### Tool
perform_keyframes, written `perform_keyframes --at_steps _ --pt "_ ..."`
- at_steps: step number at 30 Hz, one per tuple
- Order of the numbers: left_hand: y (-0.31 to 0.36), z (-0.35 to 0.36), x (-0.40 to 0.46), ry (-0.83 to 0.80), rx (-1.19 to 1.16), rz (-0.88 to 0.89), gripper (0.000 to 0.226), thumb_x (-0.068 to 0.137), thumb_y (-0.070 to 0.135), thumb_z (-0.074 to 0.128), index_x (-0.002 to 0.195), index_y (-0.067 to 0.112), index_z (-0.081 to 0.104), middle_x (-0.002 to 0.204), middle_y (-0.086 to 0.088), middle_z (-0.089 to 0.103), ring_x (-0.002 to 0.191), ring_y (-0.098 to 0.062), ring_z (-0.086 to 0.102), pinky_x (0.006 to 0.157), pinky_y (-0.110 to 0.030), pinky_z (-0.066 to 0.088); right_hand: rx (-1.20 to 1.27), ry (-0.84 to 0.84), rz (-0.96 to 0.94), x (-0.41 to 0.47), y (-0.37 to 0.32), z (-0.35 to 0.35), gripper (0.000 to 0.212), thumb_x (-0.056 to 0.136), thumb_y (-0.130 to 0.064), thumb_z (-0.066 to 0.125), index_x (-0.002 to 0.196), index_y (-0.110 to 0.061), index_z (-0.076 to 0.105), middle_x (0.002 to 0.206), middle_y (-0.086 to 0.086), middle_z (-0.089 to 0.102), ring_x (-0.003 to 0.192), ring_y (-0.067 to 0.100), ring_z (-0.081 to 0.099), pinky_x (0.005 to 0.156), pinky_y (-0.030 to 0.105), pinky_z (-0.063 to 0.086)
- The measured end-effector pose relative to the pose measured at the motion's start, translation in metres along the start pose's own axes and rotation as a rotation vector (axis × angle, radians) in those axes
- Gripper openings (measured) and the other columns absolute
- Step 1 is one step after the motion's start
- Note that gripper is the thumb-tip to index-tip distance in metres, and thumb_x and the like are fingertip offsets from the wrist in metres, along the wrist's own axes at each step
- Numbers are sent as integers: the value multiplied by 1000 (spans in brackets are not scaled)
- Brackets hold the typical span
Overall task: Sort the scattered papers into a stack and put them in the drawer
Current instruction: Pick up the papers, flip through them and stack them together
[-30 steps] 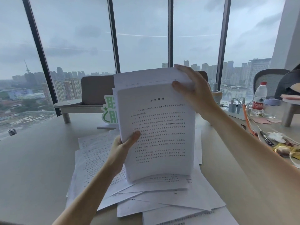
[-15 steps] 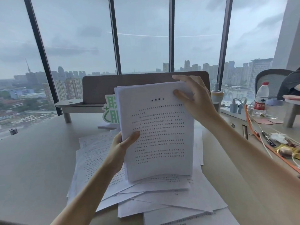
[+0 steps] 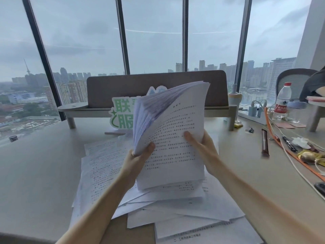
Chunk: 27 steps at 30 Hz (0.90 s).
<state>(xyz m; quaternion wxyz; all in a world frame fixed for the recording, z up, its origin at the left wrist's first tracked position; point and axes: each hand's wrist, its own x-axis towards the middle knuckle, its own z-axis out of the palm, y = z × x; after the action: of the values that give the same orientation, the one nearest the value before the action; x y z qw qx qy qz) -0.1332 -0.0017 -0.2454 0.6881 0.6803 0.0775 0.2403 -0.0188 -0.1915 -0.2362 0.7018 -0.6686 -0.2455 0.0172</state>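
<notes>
Head view, left hand (image 3: pixel 139 155) and right hand (image 3: pixel 202 147) grip paper stack (image 3: pixel 172 138) — upright.

The right hand (image 3: pixel 202 147) has dropped from the stack's (image 3: pixel 172 138) top edge to its right side, thumb on the front page. The stack's top now bends backward, its sheets fanned apart at the upper left.

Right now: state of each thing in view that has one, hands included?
left hand: grips the stack's left edge
right hand: holds the stack's right side, thumb on the front page
paper stack: held upright, bottom edge on the loose sheets, top bowed and fanned
loose sheets: scattered flat on the desk, overlapping
water bottle: upright, capped
</notes>
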Motion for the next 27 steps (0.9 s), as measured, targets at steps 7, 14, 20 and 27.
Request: perform_keyframes --at_steps 7,14,20,27 --pt "10 -3 9 28 19 6 19 93 35 61 99 20 71 90 0 78 90 -28 73 73 -43 61 -307 111 -45 1 -24 7 36 94 -49 62 118 -29 45 103 -16 64 84 5 68 58 18 52" --pt "2 -18 17 -28 40 -209 29 99 35 53 112 13 67 98 -10 77 82 -27 75 65 -40 62 -176 0 191 1 -13 6 22 96 -32 59 115 -23 53 109 1 68 94 22 69 83 45 60" --pt "7 -52 40 -42 265 -402 40 98 42 53 110 6 65 88 -11 73 61 -22 73 49 -27 57 -925 -18 201 11 3 -25 51 105 -51 24 119 -14 55 113 7 62 113 31 59 83 37 42" --pt "-23 -62 39 -4 457 -533 36 97 37 59 108 3 67 75 -8 73 59 -22 72 45 -26 54 -1292 -92 453 19 36 -46 68 97 -65 36 150 -23 28 147 15 46 134 35 43 101 48 36"
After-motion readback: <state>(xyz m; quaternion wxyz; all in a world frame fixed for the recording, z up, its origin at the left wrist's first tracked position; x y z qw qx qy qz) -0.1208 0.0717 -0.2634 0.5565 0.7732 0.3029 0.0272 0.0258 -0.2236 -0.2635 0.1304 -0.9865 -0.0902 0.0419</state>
